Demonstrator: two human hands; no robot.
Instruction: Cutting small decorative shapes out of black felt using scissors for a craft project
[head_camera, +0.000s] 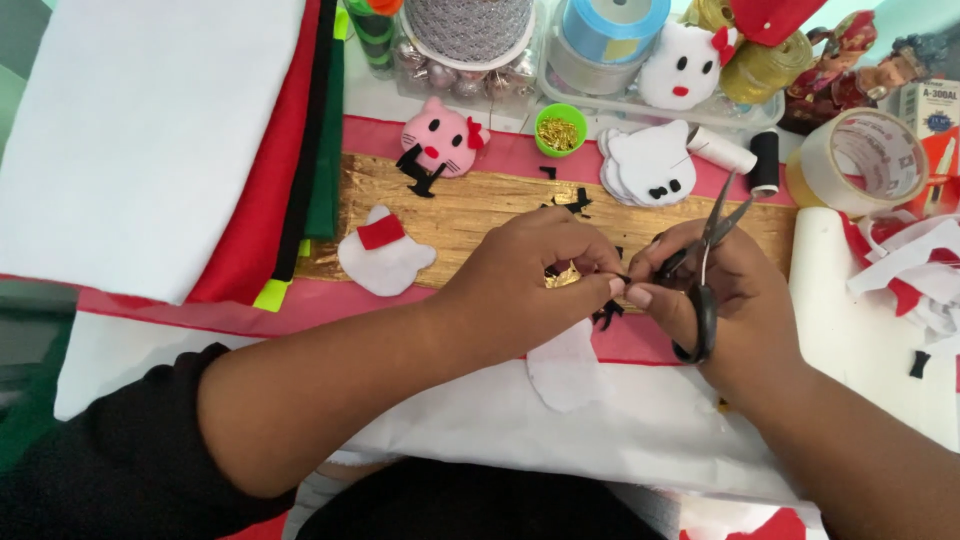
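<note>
My right hand grips black-handled scissors, blades pointing up and away. My left hand meets it at the fingertips and pinches a tiny black felt scrap between them. Small black felt cuttings lie just under the hands on a gold cloth strip. A white felt cat-head shape lies below my hands. Another white cat head with a red bow sits left of my left hand.
A pink stuffed cat face, a green cup of gold pins and a stack of white cat faces lie behind. Felt sheets pile at left. A tape roll, thread spools and ribbon rolls stand at back right.
</note>
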